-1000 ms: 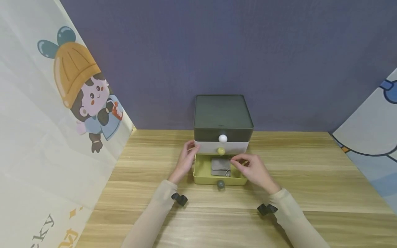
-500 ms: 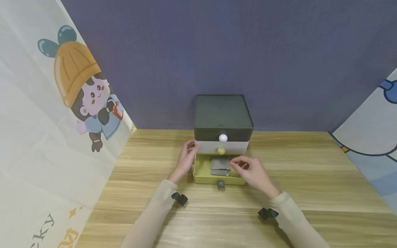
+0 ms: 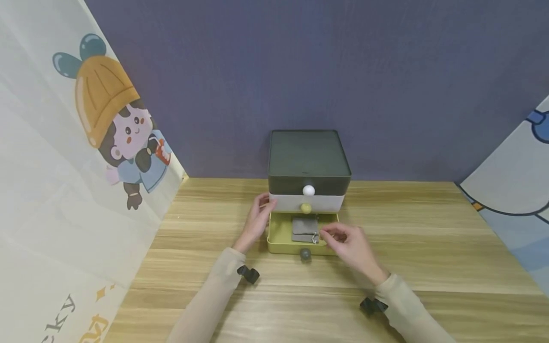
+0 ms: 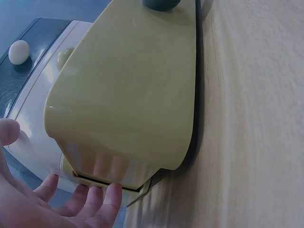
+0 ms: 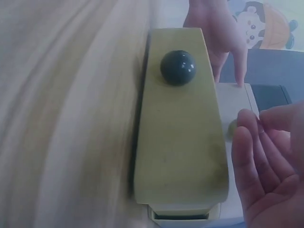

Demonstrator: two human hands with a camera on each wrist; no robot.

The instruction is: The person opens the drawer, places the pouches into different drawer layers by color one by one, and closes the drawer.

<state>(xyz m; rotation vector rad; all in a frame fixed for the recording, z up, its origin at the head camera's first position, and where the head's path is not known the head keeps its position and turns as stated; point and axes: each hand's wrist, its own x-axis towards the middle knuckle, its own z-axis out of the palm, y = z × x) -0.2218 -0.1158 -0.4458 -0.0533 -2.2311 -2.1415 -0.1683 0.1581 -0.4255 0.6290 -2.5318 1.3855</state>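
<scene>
A yellow-green drawer (image 3: 283,247) with a dark grey knob (image 3: 305,255) is pulled out from the bottom of a small three-tier drawer box (image 3: 310,155). In it lies a flat grey pouch (image 3: 305,225) with a flap, and a small silvery chain-like piece (image 3: 315,237) at its lower right corner. My left hand (image 3: 257,216) rests at the box's left front corner, thumb near the white middle drawer's (image 3: 285,203) front, fingertips along the side. Over the open drawer's right side, my right hand (image 3: 349,243) has thumb and index fingertip together; I cannot tell whether something tiny is between them.
The white drawer's yellow knob (image 3: 306,208) and the dark top drawer's white knob (image 3: 308,190) face front. The box stands on a wood-grain table (image 3: 411,228) near a purple-blue back wall (image 3: 386,95). A cartoon print (image 3: 124,128) is on the left wall.
My right hand has moved slightly toward the front of the drawer and right, away from the pouch's upper right corner. The left hand, pouch and box have stayed put.
</scene>
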